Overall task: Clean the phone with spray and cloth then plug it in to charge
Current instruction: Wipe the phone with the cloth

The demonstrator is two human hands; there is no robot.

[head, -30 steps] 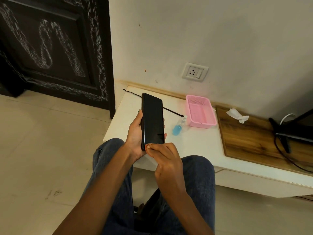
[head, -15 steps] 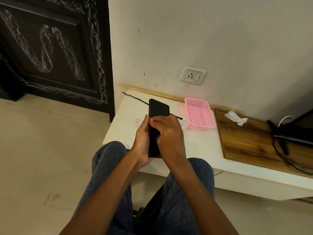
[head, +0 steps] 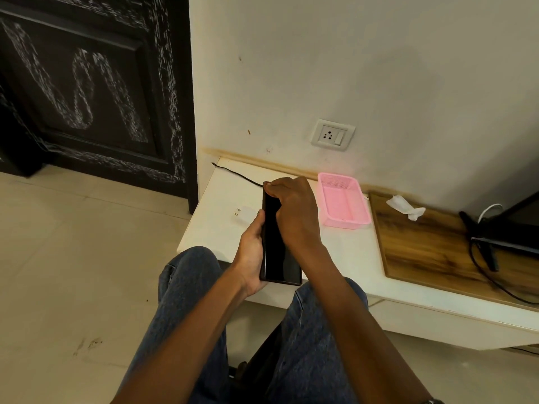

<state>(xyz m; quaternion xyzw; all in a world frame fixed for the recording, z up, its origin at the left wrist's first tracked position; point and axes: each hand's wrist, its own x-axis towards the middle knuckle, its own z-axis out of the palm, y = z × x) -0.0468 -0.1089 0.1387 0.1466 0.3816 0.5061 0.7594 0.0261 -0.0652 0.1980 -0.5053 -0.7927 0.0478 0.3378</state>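
The black phone is held upright over the white table's front edge, its dark screen facing me. My left hand grips its lower left side from behind. My right hand covers the phone's top end with its fingers curled over the edge. A crumpled white cloth lies on the wooden board to the right. A white charger adapter lies on the table left of the phone, and a black cable runs behind it. The wall socket is above the table. The spray bottle is hidden.
A pink basket stands right of my hands. A dark screen with black cables sits at the far right. A black door is at the left, with tiled floor below. My knees are under the table edge.
My right hand has slid up the phone's screen from its bottom end to its top. The phone has moved forward and lower, and now hides the spray bottle.
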